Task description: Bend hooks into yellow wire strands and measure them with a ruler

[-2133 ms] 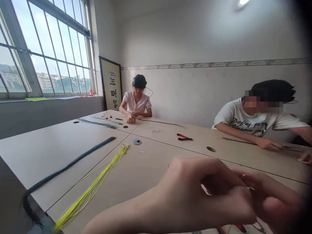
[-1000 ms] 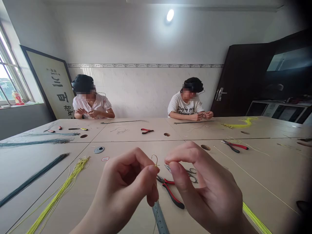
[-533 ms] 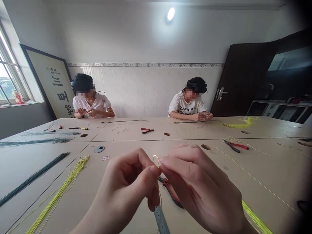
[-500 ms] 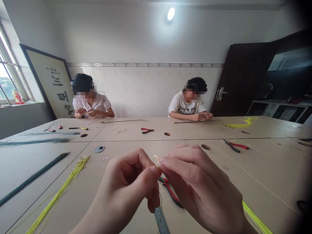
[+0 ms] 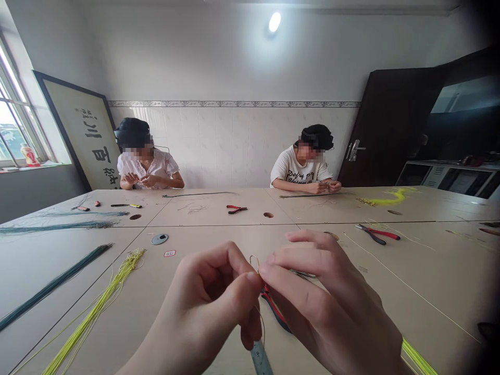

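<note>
my left hand (image 5: 221, 302) pinches a small gold hook (image 5: 254, 256) between thumb and forefinger, a little below the middle of the frame, its bend poking up past my fingertips. my right hand (image 5: 336, 302) reaches in at the hook's right side; its thumb is hidden, so i cannot tell whether it grips. a thin cord (image 5: 264, 328) hangs below, near the ruler (image 5: 261, 359) at the bottom edge. pliers (image 5: 276, 312) crowd the gap between my hands; leftward, a wide stretch of table (image 5: 152, 291) reaches the yellow strands (image 5: 98, 307), lower left.
</note>
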### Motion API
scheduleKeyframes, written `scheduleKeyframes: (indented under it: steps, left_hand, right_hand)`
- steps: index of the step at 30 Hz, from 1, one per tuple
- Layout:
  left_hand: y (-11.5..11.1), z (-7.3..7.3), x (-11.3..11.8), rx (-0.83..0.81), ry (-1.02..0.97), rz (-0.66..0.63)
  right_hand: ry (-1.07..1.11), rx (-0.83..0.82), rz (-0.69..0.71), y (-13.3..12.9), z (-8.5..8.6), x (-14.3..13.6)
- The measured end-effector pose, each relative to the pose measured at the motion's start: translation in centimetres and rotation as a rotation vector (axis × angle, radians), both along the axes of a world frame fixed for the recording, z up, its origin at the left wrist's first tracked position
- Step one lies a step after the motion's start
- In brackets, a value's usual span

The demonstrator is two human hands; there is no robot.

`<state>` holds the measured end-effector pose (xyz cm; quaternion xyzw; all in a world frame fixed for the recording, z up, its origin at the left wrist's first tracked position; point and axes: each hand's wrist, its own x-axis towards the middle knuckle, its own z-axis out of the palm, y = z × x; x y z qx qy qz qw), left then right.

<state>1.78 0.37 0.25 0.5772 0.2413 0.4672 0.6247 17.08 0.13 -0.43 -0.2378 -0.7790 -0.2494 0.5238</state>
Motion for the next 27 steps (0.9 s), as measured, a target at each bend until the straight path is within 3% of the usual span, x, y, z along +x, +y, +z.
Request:
scheduleKeyframes:
  steps: [4,7,10,12,14,16,21,27]
  left_hand:
    - [-0.1,-0.1,-0.1,0.026,0.035,0.029]
    - [0.1,-0.1,-0.4,0.080,0.060,0.087]
    - [0.3,0.4,-0.6,0.179,0.046,0.234]
    - [0.2,0.8,-0.8,0.243,0.003,0.365]
    - [0.2,1.3,-0.9,0.286,-0.043,0.473]
    - [0.1,1.7,-1.1,0.337,-0.070,0.489]
    - [0.1,2.0,-2.2,0.469,-0.119,0.415]
    - [-0.2,2.1,-2.5,0.594,-0.103,0.438]
  right_hand:
    - [-0.052,0.010,-0.005,0.3,-0.1,0.1]
    - [-0.003,-0.069,0.019,0.6,0.1,0.3]
    - [0.015,-0.303,-0.052,1.3,0.1,0.5]
    - [-0.148,-0.572,-0.174,2.1,-0.6,0.3]
    - [-0.400,-0.869,-0.274,3.0,-2.2,-0.3]
    - [-0.592,-1.048,-0.275,3.6,-4.8,-1.1]
    - [-0.705,-1.129,-0.157,1.9,-10.6,-1.7]
    - [-0.547,-1.293,-0.216,-3.7,-12.5,-0.8]
